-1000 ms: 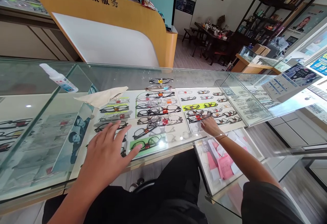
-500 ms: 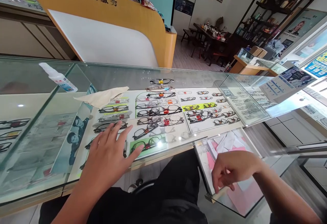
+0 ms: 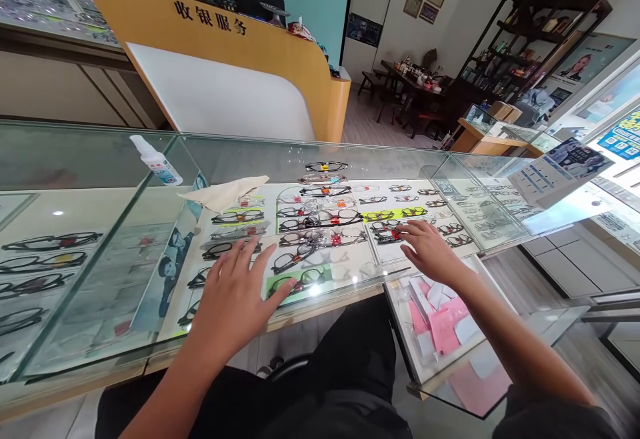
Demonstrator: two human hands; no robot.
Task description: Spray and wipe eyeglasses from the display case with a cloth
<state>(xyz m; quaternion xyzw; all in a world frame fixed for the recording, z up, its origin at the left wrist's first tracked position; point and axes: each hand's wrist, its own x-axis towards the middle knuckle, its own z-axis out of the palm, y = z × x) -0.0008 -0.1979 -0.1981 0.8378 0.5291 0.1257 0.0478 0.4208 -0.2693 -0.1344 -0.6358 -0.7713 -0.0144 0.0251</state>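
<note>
My left hand (image 3: 237, 299) lies with spread fingers over the left part of the glass counter (image 3: 360, 275), holding nothing. Black-framed glasses (image 3: 295, 283) on a green card are beside its thumb. My right hand (image 3: 431, 250) reaches over the counter's right part, fingers apart and nothing visible in them. Closest to its fingertips are dark glasses (image 3: 386, 231) with a red tag. Several more glasses stand in rows between the hands, and whether some are under the glass is hard to tell. A beige cloth (image 3: 227, 193) and a white spray bottle (image 3: 157, 161) rest on the glass.
Below my right forearm, a pulled-out drawer (image 3: 425, 375) holds pink and white packets (image 3: 447, 325). A printed stand-up card (image 3: 557, 169) is at the counter's right end. Beyond the counter is an orange cashier desk (image 3: 335, 102).
My right hand has moved from the open drawer up and forward over the counter, and its curled fingers have spread. The left hand stays spread over the glass. The view has shifted slightly.
</note>
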